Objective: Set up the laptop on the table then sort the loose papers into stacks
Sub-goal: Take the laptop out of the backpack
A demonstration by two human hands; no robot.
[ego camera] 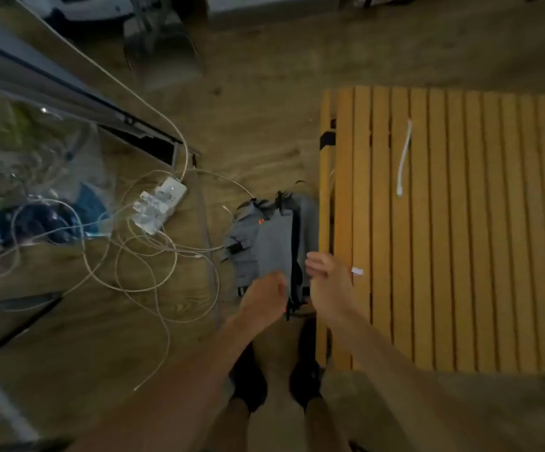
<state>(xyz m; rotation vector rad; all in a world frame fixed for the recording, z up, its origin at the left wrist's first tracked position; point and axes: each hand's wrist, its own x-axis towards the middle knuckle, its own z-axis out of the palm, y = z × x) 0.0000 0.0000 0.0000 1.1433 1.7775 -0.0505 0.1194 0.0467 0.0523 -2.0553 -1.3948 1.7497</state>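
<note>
The yellow slatted table (460, 223) fills the three o'clock side, a white cable (404, 158) lying on it. At its left edge on the floor stands a grey backpack (271, 243). The left hand (264, 296) grips its top; the right hand (328, 282) hovers half-curled beside it, blurred. A power strip (161, 205) lies at nine o'clock.

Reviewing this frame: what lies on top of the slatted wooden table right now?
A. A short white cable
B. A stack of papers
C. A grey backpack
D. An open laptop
A. A short white cable lies across the slats of the table; no laptop or papers show on it, and the grey backpack sits on the floor beside the table, at both hands.
</note>
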